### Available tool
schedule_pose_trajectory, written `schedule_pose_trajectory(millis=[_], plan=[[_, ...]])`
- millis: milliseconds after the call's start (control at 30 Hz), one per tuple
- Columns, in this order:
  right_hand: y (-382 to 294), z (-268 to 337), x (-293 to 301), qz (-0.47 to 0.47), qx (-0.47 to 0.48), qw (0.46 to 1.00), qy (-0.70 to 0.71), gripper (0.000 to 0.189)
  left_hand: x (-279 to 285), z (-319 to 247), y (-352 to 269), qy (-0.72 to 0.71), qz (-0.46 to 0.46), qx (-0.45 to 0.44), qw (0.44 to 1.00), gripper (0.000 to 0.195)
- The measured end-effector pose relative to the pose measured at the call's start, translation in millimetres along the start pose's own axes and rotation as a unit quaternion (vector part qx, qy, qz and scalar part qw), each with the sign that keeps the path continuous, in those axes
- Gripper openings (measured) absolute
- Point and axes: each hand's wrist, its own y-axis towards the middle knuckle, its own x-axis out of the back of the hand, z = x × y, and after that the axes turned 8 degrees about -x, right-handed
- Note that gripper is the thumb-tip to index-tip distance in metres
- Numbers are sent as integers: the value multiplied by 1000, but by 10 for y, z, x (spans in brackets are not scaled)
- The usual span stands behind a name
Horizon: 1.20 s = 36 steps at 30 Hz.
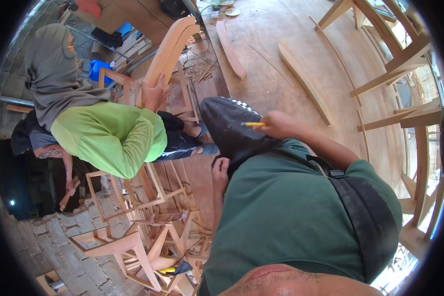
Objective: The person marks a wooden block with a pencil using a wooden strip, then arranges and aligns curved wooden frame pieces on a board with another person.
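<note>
A yellow pencil (254, 124) is held in my right hand (279, 125), above my dark trouser leg. My left hand (221, 168) rests with bent fingers against the dark cloth of my trousers; whether it grips the cloth is unclear. On the plywood surface (259, 88) beyond my right hand lie a curved wooden piece (305, 81), a paler curved piece (230, 50) and a thin rod (270, 64). To the left, a co-worker in a lime-green top (107, 129) holds a stack of curved wooden pieces (170, 55) upright.
Wooden frames (410, 61) stand along the right side. More wooden frames (133, 240) are piled at lower left, beside a block wall (55, 236). Another person's forearm (69, 170) reaches down with a piece of wood at far left. A blue jug (95, 70) stands behind the co-worker.
</note>
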Motion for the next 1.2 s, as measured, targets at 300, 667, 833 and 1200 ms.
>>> schedule_pose_trajectory(millis=[300, 667, 833, 1200], plan=[[39, -820, 615, -192, -35, 950, 243, 43, -89, -2984, -5, -426, 319, -314, 786, 61], [-101, 79, 1383, -317, -36, 903, 286, 41, -36, -3399, 637, -534, 394, -344, 664, 50], [54, -316, 1175, -223, -44, 927, 299, 36, -198, -3434, 1037, -516, 388, -351, 678, 57], [638, -3018, 697, -396, -228, 872, 175, 33, -1436, -2947, 1686, 2, 134, -429, 893, 21]])
